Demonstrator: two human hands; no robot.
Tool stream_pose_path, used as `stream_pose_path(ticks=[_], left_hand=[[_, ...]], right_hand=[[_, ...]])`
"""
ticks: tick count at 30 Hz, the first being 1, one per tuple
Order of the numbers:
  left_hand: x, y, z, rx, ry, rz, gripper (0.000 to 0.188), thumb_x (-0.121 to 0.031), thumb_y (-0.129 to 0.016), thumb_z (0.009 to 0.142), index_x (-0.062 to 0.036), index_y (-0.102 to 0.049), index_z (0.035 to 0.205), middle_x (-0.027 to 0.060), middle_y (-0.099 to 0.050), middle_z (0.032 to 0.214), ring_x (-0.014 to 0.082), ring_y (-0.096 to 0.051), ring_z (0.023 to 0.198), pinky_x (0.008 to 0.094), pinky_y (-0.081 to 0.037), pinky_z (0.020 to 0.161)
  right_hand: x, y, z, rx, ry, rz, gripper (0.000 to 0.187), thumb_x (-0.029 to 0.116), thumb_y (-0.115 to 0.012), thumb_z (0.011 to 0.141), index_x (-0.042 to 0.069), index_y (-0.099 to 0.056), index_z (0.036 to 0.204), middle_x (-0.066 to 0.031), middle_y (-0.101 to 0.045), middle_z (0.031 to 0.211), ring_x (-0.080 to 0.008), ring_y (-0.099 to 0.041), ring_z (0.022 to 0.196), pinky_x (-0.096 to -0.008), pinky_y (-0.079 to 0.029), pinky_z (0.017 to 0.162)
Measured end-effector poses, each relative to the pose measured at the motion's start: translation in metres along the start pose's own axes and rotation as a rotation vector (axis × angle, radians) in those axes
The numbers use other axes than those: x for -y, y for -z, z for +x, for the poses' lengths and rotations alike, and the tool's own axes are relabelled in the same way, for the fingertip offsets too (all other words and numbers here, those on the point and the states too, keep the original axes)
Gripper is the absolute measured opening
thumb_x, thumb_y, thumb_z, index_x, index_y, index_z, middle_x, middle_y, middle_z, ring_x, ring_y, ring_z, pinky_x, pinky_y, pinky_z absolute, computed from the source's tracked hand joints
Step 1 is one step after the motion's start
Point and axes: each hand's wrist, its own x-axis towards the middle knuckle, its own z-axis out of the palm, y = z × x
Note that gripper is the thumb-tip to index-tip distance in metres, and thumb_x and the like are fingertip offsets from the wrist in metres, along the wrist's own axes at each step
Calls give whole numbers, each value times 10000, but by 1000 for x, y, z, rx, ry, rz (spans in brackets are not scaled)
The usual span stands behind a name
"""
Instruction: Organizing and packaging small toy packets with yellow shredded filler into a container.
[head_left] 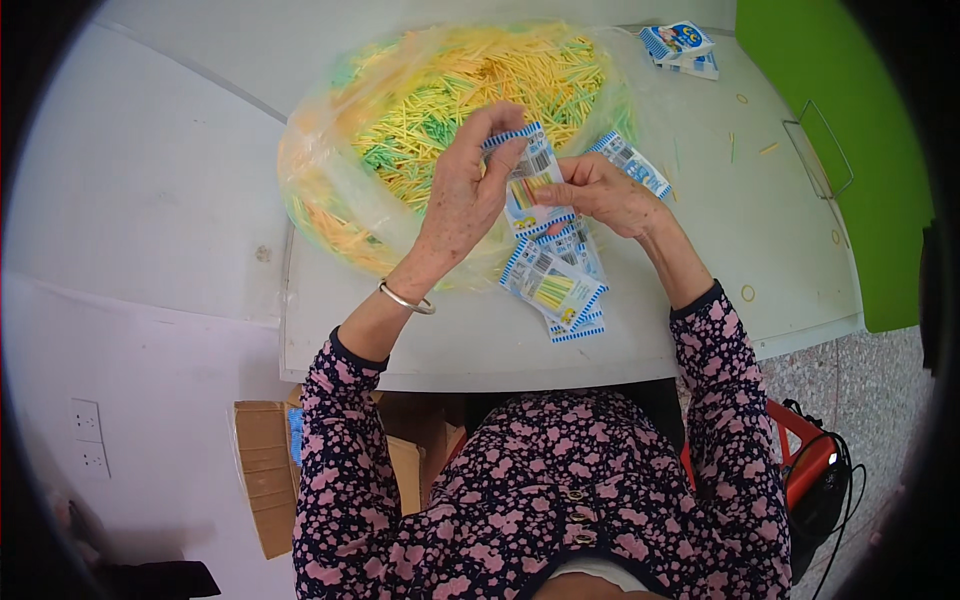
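Between my two hands is a small blue-and-white packet point(536, 212) with a clear window showing coloured sticks. My left hand point(472, 180) pinches its top edge, thumb in front. Lower down, my right hand point(608, 195) grips the packet's right side between thumb and fingers. Beneath it, several similar packets point(555, 285) lie overlapping on the table. Another packet point(632, 163) rests just beyond my right hand. Behind my hands spreads a large clear plastic bag point(325, 165), open and filled with a heap of thin yellow, green and orange sticks point(420, 125).
Two stacked packets point(680, 45) lie at the table's far right. Loose sticks and rubber bands point(748, 293) are scattered on the right of the white table point(450, 345). A green panel point(850, 150) with a wire handle borders it. A cardboard box point(265, 470) stands below left.
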Motion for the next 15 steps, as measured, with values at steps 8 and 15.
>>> stream_pose_path(ticks=[8,15], left_hand=[[-6,3,-16,10,238,-359,291,-51,-637,816,0,-512,1073,32,-585,900,62,-536,778,201,-454,663],[2,6,-71,97,420,-394,281,-45,-637,814,-1,-508,1060,31,-595,898,64,-550,771,210,-465,654]], right_hand=[[4,1,-4,31,57,-169,283,257,-646,844,20,-653,996,24,-641,831,-20,-535,696,-178,-402,599],[22,35,-44,-412,98,-761,429,298,-685,793,-8,-596,1080,-73,-624,996,-151,-567,847,-270,-441,701]])
